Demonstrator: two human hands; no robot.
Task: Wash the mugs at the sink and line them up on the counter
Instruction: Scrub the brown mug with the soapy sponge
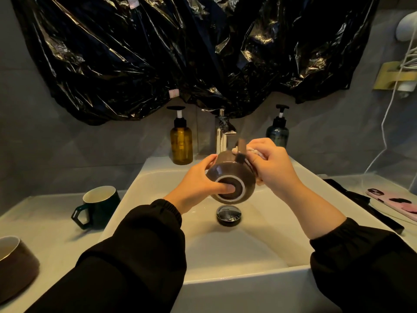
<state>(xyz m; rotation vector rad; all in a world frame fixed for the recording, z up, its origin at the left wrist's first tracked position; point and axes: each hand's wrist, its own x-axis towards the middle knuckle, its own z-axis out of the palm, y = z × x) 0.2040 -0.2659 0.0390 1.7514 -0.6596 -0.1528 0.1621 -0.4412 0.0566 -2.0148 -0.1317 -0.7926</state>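
Note:
Over the white sink (158,199) I hold a brown mug (228,172) on its side, its base turned toward me. My left hand (198,184) grips it, thumb pressed on the base ring and fingers round its far side. My right hand (273,163) holds a pale cloth (255,152) against the mug beside its handle. A dark green mug (99,206) stands upright on the counter left of the sink. Another brown mug (15,265) sits at the lower left edge of the view.
A chrome faucet (222,134) rises behind the sink, flanked by an amber pump bottle (181,143) and a dark pump bottle (278,132). A metal drain plug (229,214) sits in the basin. On the right counter lie a pink phone (392,202) and a black object (361,199).

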